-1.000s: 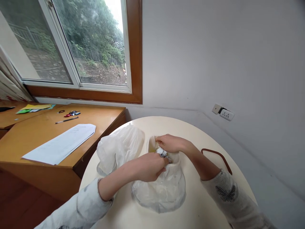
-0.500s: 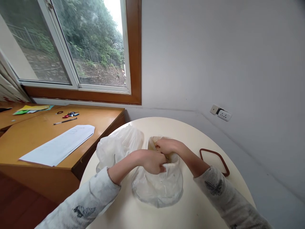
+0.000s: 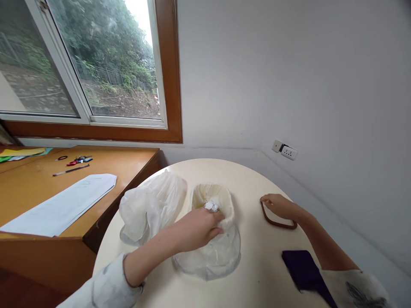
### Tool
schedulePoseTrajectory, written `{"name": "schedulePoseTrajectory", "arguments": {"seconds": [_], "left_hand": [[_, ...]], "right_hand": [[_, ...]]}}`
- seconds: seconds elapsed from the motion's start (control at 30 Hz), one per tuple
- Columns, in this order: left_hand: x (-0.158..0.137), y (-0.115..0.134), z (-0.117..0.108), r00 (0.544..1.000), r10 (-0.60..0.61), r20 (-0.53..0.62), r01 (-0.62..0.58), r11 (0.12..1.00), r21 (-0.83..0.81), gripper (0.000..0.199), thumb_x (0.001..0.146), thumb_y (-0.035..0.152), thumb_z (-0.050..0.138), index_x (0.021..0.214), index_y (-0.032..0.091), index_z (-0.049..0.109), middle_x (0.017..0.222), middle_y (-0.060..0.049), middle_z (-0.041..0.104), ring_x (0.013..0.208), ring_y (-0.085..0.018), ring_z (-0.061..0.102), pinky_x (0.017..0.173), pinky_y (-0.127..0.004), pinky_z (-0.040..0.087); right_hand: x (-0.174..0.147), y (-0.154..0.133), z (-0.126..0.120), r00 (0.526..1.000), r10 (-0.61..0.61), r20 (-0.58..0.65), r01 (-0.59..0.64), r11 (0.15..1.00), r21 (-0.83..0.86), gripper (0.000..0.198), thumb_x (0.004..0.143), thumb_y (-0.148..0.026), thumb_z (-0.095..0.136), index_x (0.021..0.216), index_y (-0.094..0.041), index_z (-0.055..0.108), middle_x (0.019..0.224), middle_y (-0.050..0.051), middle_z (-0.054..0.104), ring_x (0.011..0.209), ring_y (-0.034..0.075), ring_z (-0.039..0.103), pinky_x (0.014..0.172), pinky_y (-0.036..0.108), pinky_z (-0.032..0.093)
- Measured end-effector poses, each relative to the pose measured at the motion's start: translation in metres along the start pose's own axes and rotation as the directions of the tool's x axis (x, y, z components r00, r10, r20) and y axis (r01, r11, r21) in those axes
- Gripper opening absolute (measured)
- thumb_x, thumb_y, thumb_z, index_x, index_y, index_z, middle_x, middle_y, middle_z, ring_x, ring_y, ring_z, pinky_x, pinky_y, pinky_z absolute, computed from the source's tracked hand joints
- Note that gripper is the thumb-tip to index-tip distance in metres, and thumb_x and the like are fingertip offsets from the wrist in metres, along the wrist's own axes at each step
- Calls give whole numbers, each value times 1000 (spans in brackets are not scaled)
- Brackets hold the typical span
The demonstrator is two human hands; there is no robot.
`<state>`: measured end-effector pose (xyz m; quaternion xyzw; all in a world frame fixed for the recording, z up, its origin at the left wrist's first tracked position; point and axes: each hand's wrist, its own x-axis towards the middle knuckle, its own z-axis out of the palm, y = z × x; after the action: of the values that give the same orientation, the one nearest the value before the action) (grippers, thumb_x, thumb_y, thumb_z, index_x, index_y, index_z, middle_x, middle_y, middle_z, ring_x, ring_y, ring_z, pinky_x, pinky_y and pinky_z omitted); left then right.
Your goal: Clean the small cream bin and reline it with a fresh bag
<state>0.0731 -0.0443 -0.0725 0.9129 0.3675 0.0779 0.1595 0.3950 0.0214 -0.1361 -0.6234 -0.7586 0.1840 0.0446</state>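
Observation:
A small bin (image 3: 229, 209) lined with a white translucent plastic bag (image 3: 208, 261) stands upright on the table, the bag's lower part spread around its base. Crumpled white paper (image 3: 212, 206) shows inside. My left hand (image 3: 199, 229) is closed over the near rim, fingers at the inside edge and thumb outside; the palm hides part of the rim. To the right, my right hand (image 3: 279, 205) has its fingers closed on the far left corner of a brown rounded rectangular ring (image 3: 276, 223), which appears to lie on the table.
Another white plastic bag (image 3: 154, 201) lies left of the bin on the round cream table (image 3: 257, 261). A dark purple cloth (image 3: 302, 269) is near my right forearm. The wooden desk (image 3: 135, 167) at left holds paper sheets (image 3: 64, 205), a pen (image 3: 70, 170) and scissors (image 3: 77, 161).
My right hand has left the bin's opening and moved right to the brown ring. My left hand stays at the near rim. The view has shifted right, and the purple cloth now shows.

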Motion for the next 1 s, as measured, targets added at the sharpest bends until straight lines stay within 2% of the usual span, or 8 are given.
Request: {"name": "schedulePoseTrajectory", "arguments": {"seconds": [0.1, 0.2, 0.37, 0.5, 0.6, 0.77, 0.83, 1.0], "left_hand": [[3, -3, 8, 999, 22, 35, -27, 990, 139, 30, 89, 30, 29, 85, 19, 57, 70, -5, 61, 63, -20, 57, 52, -27, 36], [7, -8, 8, 996, 38, 82, -51, 987, 152, 33, 88, 31, 28, 85, 18, 58, 67, -6, 60, 61, -22, 57, 52, -28, 36], [6, -6, -2, 991, 41, 127, -44, 999, 19, 33, 88, 38, 32, 98, 20, 58, 75, -5, 64, 69, -22, 60, 56, -28, 40], [-3, -7, -15, 998, 7, -60, -18, 983, -185, 34, 89, 40, 34, 114, 26, 51, 105, -2, 63, 93, -20, 59, 73, -29, 45], [-11, -16, -27, 962, -107, -249, 41, 965, -258, 35, 89, 42, 34, 113, 25, 53, 113, -3, 59, 102, -21, 55, 82, -32, 46], [-22, -39, -34, 866, -242, -437, 69, 924, -375, 38, 87, 45, 36, 115, 23, 50, 120, -7, 54, 108, -23, 53, 88, -37, 45], [-24, -46, -30, 839, -289, -461, 63, 893, -445, 41, 87, 46, 36, 120, 24, 46, 126, -7, 49, 112, -23, 51, 91, -38, 43], [-29, -48, -10, 840, -355, -411, 82, 831, -550, 47, 89, 46, 33, 132, 28, 31, 138, -5, 36, 123, -23, 40, 100, -39, 36]], "right_hand": [[-5, 49, 28, 984, 167, 59, -161, 982, -95, 44, 68, -20, 52, 111, -15, 58, 119, 13, 55, 107, 27, 51, 84, 33, 41], [-15, 69, 44, 973, 221, 62, -214, 971, -103, 42, 62, -16, 54, 104, -16, 59, 108, 12, 60, 91, 24, 59, 70, 30, 44], [-26, 67, 51, 978, 210, -9, -210, 974, -87, 21, 67, -16, 48, 83, -21, 60, 89, 4, 62, 77, 19, 58, 63, 28, 40], [-26, 53, 43, 976, 150, -158, -151, 989, 5, 15, 75, -21, 42, 78, -21, 57, 78, 3, 60, 68, 18, 55, 58, 28, 39], [-25, 26, 25, 940, 59, -335, -31, 996, 89, 19, 81, -26, 38, 85, -22, 56, 85, 3, 60, 74, 18, 56, 62, 30, 42], [-34, -61, -6, 790, -217, -573, 297, 954, 48, 19, 86, -26, 39, 93, -22, 56, 93, 5, 59, 84, 18, 56, 73, 33, 44], [-40, -99, -9, 726, -344, -596, 423, 906, -8, 20, 88, -22, 37, 97, -21, 56, 93, 6, 59, 86, 18, 55, 75, 32, 45], [-49, -161, 10, 653, -595, -468, 581, 790, -193, 22, 88, -14, 39, 100, -17, 56, 87, 7, 58, 81, 17, 54, 71, 32, 46]]}}
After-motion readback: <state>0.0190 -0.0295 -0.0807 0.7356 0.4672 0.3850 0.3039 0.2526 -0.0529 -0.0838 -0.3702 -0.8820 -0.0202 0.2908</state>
